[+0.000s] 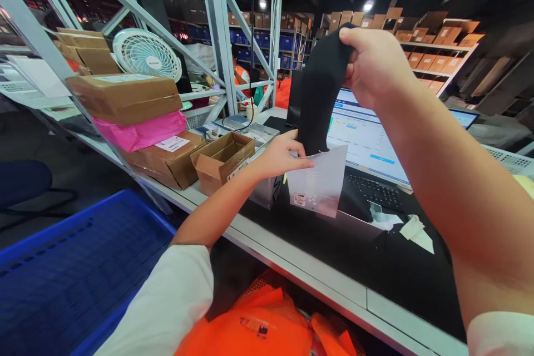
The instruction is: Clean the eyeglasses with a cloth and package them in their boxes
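My right hand (373,64) is raised and pinches the top end of a long black piece of fabric (321,89). The fabric hangs down, and its lower end meets the upper edge of a translucent white plastic bag (319,181). My left hand (287,156) grips that bag by its top left edge. A small printed label shows on the bag's lower left. Whether the fabric's end lies inside the bag or behind its edge, I cannot fully tell. Behind the fabric and my right arm stands a lit laptop (367,133), partly covered.
An open cardboard box (223,158) stands left of the bag. Beyond it are stacked boxes (125,97) with a pink package (142,129) between them, and a pale green fan (146,55). A blue crate (83,272) sits below left. Paper scraps (417,233) lie on the black desktop (375,272).
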The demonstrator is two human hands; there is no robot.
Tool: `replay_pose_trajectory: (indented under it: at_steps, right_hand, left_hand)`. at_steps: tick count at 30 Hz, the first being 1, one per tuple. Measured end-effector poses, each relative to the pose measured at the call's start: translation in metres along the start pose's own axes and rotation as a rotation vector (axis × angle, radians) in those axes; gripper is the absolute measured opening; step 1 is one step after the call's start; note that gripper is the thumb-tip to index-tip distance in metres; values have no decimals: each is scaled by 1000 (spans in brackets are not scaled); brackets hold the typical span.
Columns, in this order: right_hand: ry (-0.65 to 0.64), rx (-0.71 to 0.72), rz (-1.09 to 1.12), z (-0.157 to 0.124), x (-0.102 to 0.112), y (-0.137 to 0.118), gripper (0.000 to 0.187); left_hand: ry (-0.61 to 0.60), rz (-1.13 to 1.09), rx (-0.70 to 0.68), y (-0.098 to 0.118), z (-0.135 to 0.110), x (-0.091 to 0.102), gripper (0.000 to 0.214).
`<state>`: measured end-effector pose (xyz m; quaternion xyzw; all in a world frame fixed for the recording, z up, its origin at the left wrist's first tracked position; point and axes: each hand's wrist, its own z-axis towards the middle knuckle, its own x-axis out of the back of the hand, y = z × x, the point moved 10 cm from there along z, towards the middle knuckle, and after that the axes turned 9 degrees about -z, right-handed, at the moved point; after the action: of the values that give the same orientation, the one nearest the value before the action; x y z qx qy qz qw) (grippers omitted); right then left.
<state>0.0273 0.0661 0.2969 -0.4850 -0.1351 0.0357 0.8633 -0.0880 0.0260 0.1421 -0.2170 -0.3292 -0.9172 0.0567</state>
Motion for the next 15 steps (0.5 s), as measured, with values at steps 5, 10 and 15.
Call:
replay_pose_trajectory:
  at_steps: [5, 10, 15]
  right_hand:
    - [18, 79, -369, -3, 1, -9, 21]
    - [129, 213, -865, -11, 7, -25, 42]
    - [142, 264, -889, -7, 18, -30, 37]
  left_hand:
    - [-13, 9, 14, -2, -2, 2, 36]
    - [-19, 27, 38, -4, 0, 4, 35]
    - [-72, 71, 77, -3, 8, 3, 32]
